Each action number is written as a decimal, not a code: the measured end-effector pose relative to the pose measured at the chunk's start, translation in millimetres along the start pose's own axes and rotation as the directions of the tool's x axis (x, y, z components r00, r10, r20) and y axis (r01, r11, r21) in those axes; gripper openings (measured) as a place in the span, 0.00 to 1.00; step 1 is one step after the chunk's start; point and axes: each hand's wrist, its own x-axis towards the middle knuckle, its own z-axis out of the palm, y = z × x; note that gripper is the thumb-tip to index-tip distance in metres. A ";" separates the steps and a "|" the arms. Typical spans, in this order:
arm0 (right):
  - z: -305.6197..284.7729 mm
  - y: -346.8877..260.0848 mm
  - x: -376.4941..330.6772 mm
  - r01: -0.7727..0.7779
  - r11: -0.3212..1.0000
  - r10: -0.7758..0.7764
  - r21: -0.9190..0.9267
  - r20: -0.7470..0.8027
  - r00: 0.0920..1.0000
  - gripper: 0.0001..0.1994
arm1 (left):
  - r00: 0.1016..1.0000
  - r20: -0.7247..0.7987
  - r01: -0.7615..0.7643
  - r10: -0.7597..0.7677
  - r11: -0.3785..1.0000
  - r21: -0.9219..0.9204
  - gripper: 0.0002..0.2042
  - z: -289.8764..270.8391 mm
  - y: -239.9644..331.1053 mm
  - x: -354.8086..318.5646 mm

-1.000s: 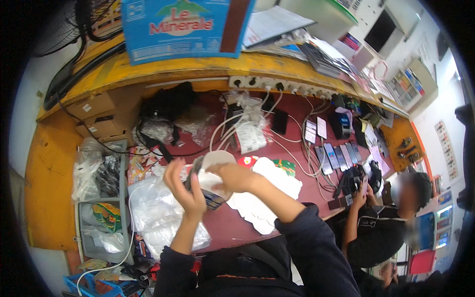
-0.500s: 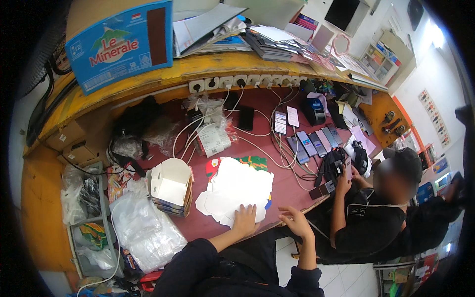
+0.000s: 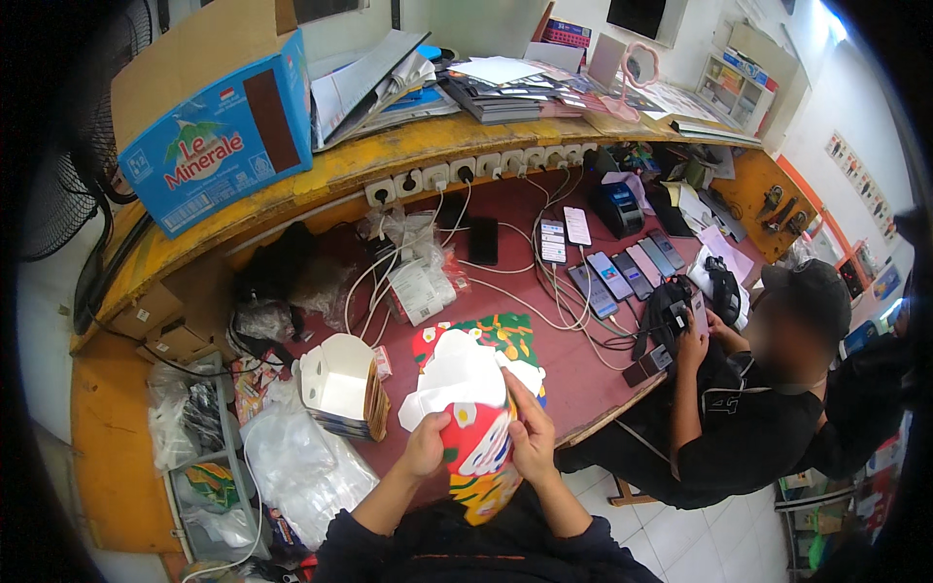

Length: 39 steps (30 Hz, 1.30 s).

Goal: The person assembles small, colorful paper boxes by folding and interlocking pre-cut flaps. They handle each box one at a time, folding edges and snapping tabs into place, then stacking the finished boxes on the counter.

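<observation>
A: What is each hand doing?

B: The left hand [image 3: 425, 447] is pinching the left side of a card [image 3: 474, 435]. The right hand [image 3: 532, 437] has the right side, and its fingers point up and away. So both hands are holding the same card.

A: What does the card look like?

B: It is very bright. The top part is red with a little egg picture. The low part is mostly yellow and gets thin, like a tip.

A: And where is it?

B: It is up between the two hands, at the near edge of the bench [image 3: 593, 398], close to the person's body. A pile of white sheets [image 3: 457, 364] lies just past it. I can't tell if the card touches the pile. Some red and green shows at the pile's far side.

A: What is to the left?

B: A stack of open boxes [image 3: 335, 374], white inside. Near it are clear plastic bags [image 3: 311, 476], and then a grey bin [image 3: 231, 457].

A: And to the right?

B: Lots of phones [image 3: 610, 276] with white wires. Another person [image 3: 758, 418] is there, holding a phone too.

A: What about the back?

B: A row of sockets [image 3: 435, 177] runs under a yellow shelf [image 3: 335, 173]. A big blue box [image 3: 209, 146] sits on top.
</observation>
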 end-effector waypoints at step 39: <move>0.7 -41.9 -4.3 0.007 0.994 -0.056 -0.113 -0.436 0.898 0.12 | 0.948 -0.224 0.210 -0.224 0.974 -0.086 0.18 62.4 16.9 -2.1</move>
